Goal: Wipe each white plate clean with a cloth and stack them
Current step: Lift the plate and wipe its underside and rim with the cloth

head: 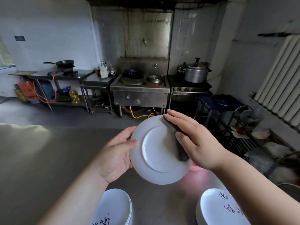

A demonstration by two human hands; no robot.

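Person holds one white plate [155,153] tilted up over the steel bench [48,159], underside (foot ring) facing the camera. Left hand [116,153] grips the plate's left rim, thumb on the near face, fingers curled behind. Right hand [193,140] lies flat, fingers straight, pressing a dark cloth [180,146] onto the plate's right side; the cloth is a folded dark strip running from the top rim down toward the lower right.

Two stacks on the bench near the bottom edge: left stack [115,208] and right stack [219,208], well apart, both white plates. Cannot tell which one is the wiped stack.

Handling judgement: glazed ceramic, stiff, fragile, probably moderate weight, slick when damp. The rim is the sensible hold, thumb over and fingers under, as the left hand has it. A one-sided rim grip under cloth pressure could let the plate pivot or slip; a drop onto steel would likely chip it. The cloth is soft and limp and follows the palm.

Writing: dark handwritten marks on the top plates of both stacks, looks like brush or marker script, not readable. Small dark sign [19,38] on the left wall, too small to read. Oil bottle [74,96] under the far counter has a label, illegible. No brand readable anywhere.
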